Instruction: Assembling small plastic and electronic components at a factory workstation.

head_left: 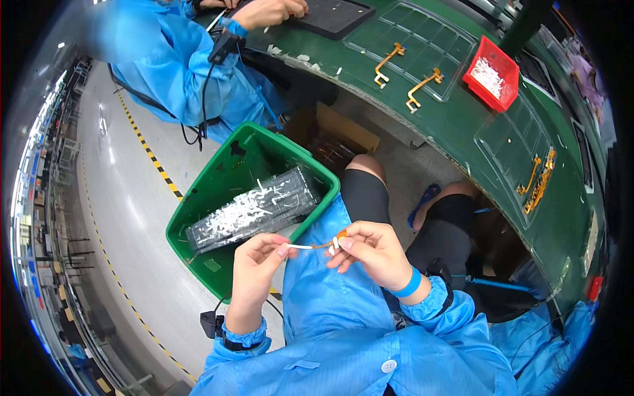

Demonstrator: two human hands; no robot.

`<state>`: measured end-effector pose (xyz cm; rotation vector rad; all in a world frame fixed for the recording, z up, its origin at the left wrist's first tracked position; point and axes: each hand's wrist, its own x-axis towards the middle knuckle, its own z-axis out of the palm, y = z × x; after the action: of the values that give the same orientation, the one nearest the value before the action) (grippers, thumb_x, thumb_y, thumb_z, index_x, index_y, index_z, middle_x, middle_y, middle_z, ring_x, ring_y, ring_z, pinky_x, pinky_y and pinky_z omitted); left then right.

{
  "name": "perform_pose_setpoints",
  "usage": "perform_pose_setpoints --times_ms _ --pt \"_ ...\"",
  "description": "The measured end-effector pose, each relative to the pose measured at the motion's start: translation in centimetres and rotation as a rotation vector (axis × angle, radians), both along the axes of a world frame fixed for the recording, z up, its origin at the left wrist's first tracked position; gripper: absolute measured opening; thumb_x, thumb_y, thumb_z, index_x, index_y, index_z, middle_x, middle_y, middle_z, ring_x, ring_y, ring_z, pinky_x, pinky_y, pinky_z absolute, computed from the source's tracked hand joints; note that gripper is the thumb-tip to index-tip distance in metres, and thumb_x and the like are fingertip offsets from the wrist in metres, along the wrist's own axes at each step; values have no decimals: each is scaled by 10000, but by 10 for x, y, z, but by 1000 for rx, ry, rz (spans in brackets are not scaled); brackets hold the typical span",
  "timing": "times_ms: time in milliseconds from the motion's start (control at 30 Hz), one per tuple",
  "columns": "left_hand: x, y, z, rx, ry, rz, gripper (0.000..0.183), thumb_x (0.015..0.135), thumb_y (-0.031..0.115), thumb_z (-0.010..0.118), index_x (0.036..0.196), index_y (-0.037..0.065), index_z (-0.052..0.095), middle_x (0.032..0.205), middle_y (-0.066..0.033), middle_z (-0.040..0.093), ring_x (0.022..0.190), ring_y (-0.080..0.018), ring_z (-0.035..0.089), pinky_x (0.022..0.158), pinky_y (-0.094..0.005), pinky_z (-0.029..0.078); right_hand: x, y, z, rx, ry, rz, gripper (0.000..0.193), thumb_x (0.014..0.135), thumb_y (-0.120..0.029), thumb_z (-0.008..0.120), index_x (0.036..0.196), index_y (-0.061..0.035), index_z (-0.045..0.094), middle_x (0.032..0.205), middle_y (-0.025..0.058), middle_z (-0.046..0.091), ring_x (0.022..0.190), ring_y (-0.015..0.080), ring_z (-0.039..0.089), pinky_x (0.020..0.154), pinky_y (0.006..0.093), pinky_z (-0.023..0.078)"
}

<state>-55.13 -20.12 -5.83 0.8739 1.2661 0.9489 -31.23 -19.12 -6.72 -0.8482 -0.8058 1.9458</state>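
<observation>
a: what's gripped?
b: just below centre, left hand (261,259) pinches a white strip (300,246); right hand (375,252) pinches an orange flex circuit (341,235), perhaps for steadiness.
a: why there?
b: likely so the green bin (211,188), centre-left, catches white scraps (241,214).

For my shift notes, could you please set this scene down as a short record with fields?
Left: bare left hand, fingers pinching a narrow white strip
Right: bare right hand, fingers holding a thin orange flexible circuit piece
Contact: strip reaches the piece; joined or not, unclear
Bin: green plastic bin, holding transparent plastic trays littered with white scraps
Table: green tabletop with clear compartmented plastic trays and more orange circuit pieces
Container: open red plastic box, holding small white strips
Nearby: co-worker in blue smock, at the table
</observation>
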Motion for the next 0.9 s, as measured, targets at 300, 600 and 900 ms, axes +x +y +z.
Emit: perform_pose_setpoints --times_ms 300,600,900 --pt "19 2 -20 576 439 -169 138 849 27 670 975 -14 629 964 -146 684 977 -266 667 892 -358 502 -36 -6 -25 36 -197 88 196 980 -125 590 1056 45 650 940 90 698 853 139 685 698 251 537" --pt "-2 1 -24 243 284 -252 100 856 66 695 876 -4 627 831 -105 675 785 -163 653 754 -294 502 -45 17 -42 27 -173 355 238 1004 -174 522 1007 22 656 857 86 699 781 133 676 668 254 540" --pt "-16 9 -31 467 481 -228 84 814 -1 695 853 -16 622 852 -115 651 797 -210 637 746 -300 490 -65 35 -35 12 -359 460 289 1011 -196 480 949 17 664 808 83 702 716 126 676 606 246 540"
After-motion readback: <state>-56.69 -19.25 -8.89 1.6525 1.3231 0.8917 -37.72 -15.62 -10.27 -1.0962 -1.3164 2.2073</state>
